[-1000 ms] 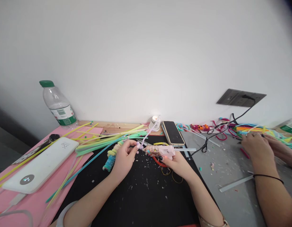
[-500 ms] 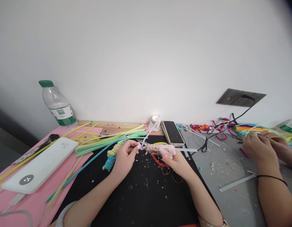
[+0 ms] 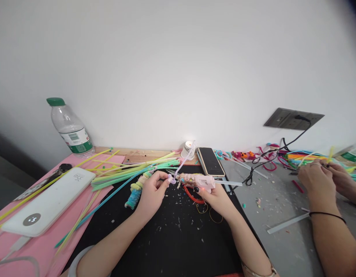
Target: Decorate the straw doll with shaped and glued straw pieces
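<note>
Between thumb and fingers, my left hand point(image 3: 155, 188) pinches a small curled lilac pipe cleaner point(image 3: 181, 164), whose straight end sticks up in front of a paper cup point(image 3: 188, 150). My right hand point(image 3: 214, 198) is wrapped round a pink hot glue gun point(image 3: 198, 181) with a small red light showing. Its nozzle points left, a short gap from the lilac curl. A clear glue stick point(image 3: 229, 183) juts from its back end. Beside my left hand lies a coiled yellow and blue pipe cleaner piece point(image 3: 134, 196) on the black mat point(image 3: 172, 238).
Bundled pipe cleaners point(image 3: 114, 175) lie at left, near a white power bank point(image 3: 47, 202) and a water bottle point(image 3: 72, 129). A phone point(image 3: 211, 161) leans behind my right hand. A black cord point(image 3: 270, 154) runs to the wall socket. At right, another person's hands point(image 3: 319, 179) work over scraps.
The glue gun has shifted slightly right, and its nozzle has come away from the lilac curl. My left hand has barely moved. The other person's hands have moved a little.
</note>
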Demonstrator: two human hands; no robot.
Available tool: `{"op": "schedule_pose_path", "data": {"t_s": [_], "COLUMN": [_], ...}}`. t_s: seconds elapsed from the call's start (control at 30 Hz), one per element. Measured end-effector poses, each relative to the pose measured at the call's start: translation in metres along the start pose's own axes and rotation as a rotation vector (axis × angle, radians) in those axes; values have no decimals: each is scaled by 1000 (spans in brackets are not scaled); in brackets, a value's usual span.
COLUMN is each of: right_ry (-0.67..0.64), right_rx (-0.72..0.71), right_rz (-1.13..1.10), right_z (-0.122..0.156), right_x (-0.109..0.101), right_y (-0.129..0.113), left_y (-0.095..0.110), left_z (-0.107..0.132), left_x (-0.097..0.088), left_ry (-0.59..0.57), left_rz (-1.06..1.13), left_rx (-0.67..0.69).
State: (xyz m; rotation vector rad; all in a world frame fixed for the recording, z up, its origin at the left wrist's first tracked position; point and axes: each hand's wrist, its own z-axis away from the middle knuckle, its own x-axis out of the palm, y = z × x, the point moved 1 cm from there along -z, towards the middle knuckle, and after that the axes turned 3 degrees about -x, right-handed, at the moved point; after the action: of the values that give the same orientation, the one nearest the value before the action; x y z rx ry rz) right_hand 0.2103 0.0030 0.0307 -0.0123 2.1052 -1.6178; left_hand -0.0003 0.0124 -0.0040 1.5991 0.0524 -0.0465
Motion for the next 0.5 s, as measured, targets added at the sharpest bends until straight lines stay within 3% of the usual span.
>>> {"op": "schedule_pose_path", "data": {"t_s": [0.2,0.4,0.5], "right_ry": [-2,107,98], "right_rx": [-27,-11,-10], "right_rz": [-27,34,28], "right_z": [-1,-1,-1], "right_x": [0,-1,-1], "right_y": [-2,-2,-4], "left_y": [0,1,0], "left_z": [1,1,0], "left_x": [-1,0,1], "left_ry": [-8,-11,-19], "left_rz": [-12,-22,-11], "left_rx": [-14,-9,-13]}}
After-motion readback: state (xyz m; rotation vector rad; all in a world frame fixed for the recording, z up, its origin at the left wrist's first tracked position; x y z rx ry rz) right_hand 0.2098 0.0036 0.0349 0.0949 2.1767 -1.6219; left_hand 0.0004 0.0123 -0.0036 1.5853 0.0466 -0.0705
